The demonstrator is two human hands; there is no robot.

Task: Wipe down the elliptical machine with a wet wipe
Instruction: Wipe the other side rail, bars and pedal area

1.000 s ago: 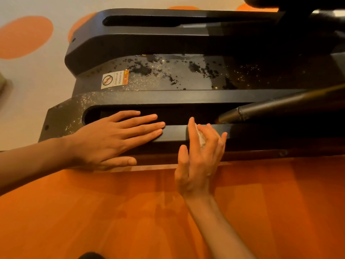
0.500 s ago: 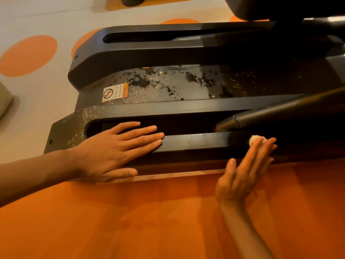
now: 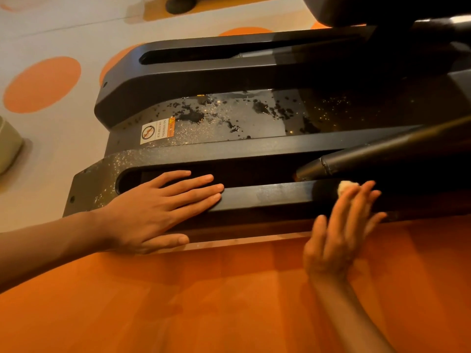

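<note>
Pressing wet wipe [image 3: 345, 186] under straight-fingered right grip [image 3: 336, 240] | left grip [image 3: 153, 212] flat on elliptical machine [image 3: 254, 151]

One marking found: a small white sticker [image 3: 157, 131] on the elliptical machine [image 3: 229, 151], at the left end of its speckled middle panel [image 3: 244, 121], between the near and far rails. It carries a red-ringed prohibition circle with a slash, black text lying sideways to the view that appears to read "NO STEPPING ON SURFACE", and an orange band on its far edge with a warning triangle. The band's wording is too small to read; no brand name or number is legible anywhere.
</note>
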